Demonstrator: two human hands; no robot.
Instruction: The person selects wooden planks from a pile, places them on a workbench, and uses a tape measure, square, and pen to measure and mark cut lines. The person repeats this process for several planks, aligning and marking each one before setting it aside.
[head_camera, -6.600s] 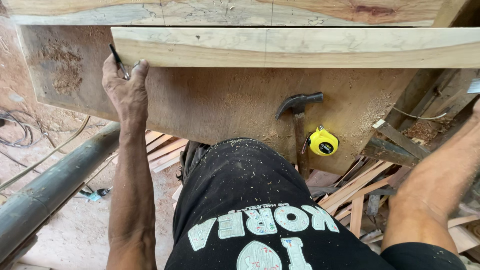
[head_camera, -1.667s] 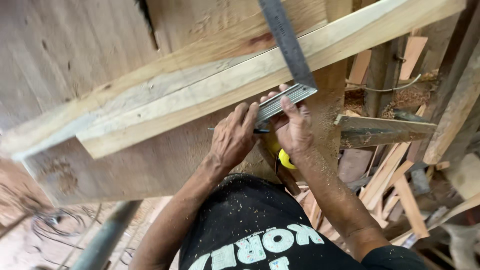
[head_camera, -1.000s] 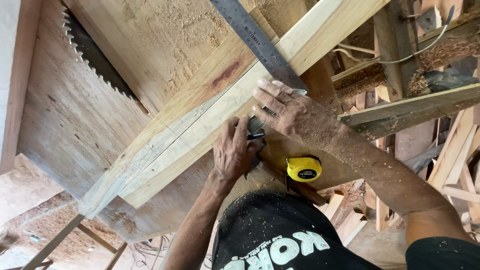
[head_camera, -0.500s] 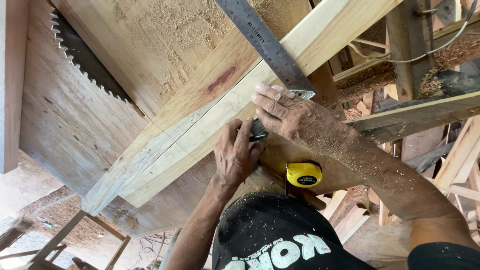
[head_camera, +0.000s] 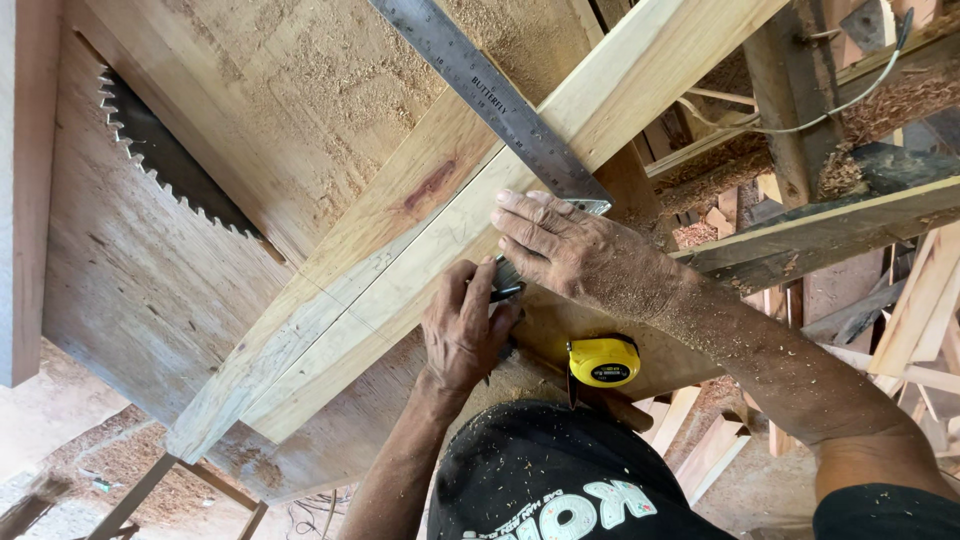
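You're in a rough woodworking shop. A toothed circular saw blade (head_camera: 165, 165) pokes up through a sawdust-covered plywood table (head_camera: 150, 300). Long timber boards (head_camera: 420, 240) lie across it, with a steel square (head_camera: 500, 100) and a yellow tape measure (head_camera: 603, 361). Offcut wood scraps (head_camera: 920, 320) are piled on the dirt floor beside it.

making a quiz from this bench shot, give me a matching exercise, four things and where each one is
Things:
1. steel square
2. tape measure
3. saw blade
4. pencil

Places:
A. in the left hand's grip
B. sticking up through the bench, far left
C. pressed on the plank under the right hand
D. on the bench edge, near the person's lap

Pairs: 1-C, 2-D, 3-B, 4-A
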